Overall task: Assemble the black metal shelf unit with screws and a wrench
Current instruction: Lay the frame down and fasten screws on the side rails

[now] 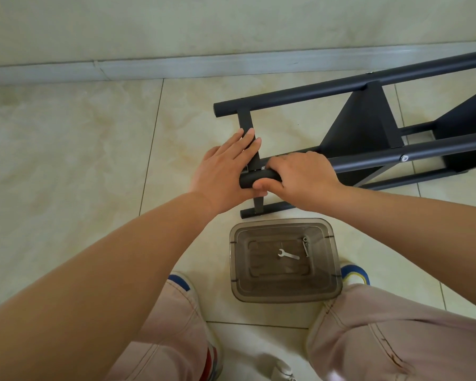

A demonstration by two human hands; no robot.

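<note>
Shelf unit: the black metal shelf unit is lying on its side on the tiled floor, its long axis running from in front of you away toward the upper right, near the wall's baseboard.
Tubes: four long round tubes are showing, with flat crossbars joining them at the near end and a flat shelf panel standing between them farther along.
Near tube: the raised tube end is pointing left, toward your left hand.
Left hand: your left hand is lying open and nearly flat, fingers straight along the near crossbar, palm against the tube end.
Right hand: your right hand is curling round that same tube, thumb underneath; this grip is closed on the tube.
Container: one clear plastic container is sitting on the floor between your feet, just beside the shelf's near end.
Wrench: one small wrench is lying flat inside it.
Screws: a few screws are lying by its right wall; you cannot count them.
</note>
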